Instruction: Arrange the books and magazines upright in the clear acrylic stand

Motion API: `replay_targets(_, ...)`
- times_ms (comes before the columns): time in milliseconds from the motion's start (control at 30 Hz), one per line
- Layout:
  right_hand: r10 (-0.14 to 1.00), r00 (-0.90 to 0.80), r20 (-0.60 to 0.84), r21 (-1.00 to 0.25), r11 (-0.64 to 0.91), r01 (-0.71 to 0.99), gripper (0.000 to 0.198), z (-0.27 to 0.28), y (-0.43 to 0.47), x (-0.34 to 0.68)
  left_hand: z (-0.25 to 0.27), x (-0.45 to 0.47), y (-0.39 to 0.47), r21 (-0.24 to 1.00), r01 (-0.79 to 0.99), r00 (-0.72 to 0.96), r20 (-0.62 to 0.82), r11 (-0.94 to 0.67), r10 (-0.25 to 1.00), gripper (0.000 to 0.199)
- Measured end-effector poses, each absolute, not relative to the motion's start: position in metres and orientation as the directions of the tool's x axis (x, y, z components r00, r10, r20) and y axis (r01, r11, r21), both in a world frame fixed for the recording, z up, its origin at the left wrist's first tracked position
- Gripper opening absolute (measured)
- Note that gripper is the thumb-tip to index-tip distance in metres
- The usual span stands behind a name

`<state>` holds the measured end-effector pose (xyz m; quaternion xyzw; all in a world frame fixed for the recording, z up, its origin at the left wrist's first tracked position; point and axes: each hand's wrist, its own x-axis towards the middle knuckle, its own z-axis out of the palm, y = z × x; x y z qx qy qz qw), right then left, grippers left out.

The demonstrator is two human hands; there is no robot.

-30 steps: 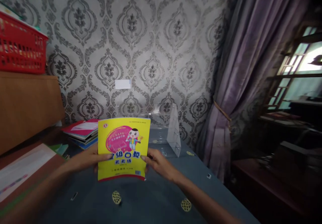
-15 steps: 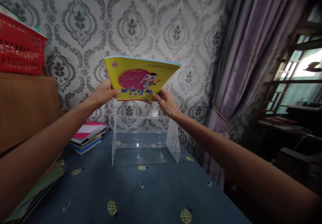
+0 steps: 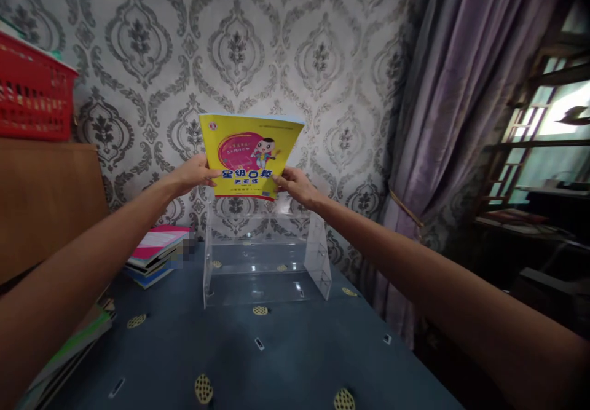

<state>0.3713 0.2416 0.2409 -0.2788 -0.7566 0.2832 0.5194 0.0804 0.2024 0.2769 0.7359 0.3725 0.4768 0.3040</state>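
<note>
A yellow workbook [image 3: 246,158] with a pink circle and a cartoon child on its cover is held up facing me. My left hand [image 3: 199,172] grips its left edge, and my right hand [image 3: 297,185] pinches its right edge near the lower corner. Below and around the book's bottom edge stands a clear acrylic tiered rack [image 3: 258,256] on the table. Its upper back part is partly hidden by the workbook. Whether the book's lower edge touches the rack, I cannot tell.
The table [image 3: 286,361] has a dark blue patterned cover. Books lie in a stack [image 3: 159,247] left of the rack, and more books [image 3: 74,348] are at the near left. A red basket [image 3: 37,90] sits on a wooden cabinet [image 3: 50,195]. A purple curtain [image 3: 437,121] hangs at right.
Both hands have lowered the workbook a little toward the rack, and its cover now stands more upright. The right hand has shifted slightly left.
</note>
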Motion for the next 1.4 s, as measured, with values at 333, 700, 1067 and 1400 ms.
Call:
replay_targets(333, 0.801, -0.388, 0.456, -0.797, 0.561, 0.224, 0.029, 0.227, 0.278, 0.361, 0.259, 0.064, 0.233, 0.840, 0.164, 0.204, 0.483, -0.517, 0.851, 0.055)
replay_targets(700, 0.874, -0.423, 0.240, -0.810, 0.421, 0.410, 0.023, 0.230, 0.296, 0.353, 0.245, 0.051, 0.255, 0.850, 0.200, 0.174, 0.458, -0.487, 0.872, 0.061)
replay_targets(1067, 0.939, -0.281, 0.196, -0.778, 0.323, 0.539, 0.015, 0.226, 0.284, 0.353, 0.250, 0.061, 0.268, 0.839, 0.296, 0.219, 0.406, -0.457, 0.887, 0.050)
replay_targets(1400, 0.939, -0.237, 0.251, -0.712, 0.345, 0.612, 0.009, 0.227, 0.283, 0.348, 0.242, 0.056, 0.281, 0.780, 0.421, 0.236, 0.399, -0.463, 0.886, 0.051)
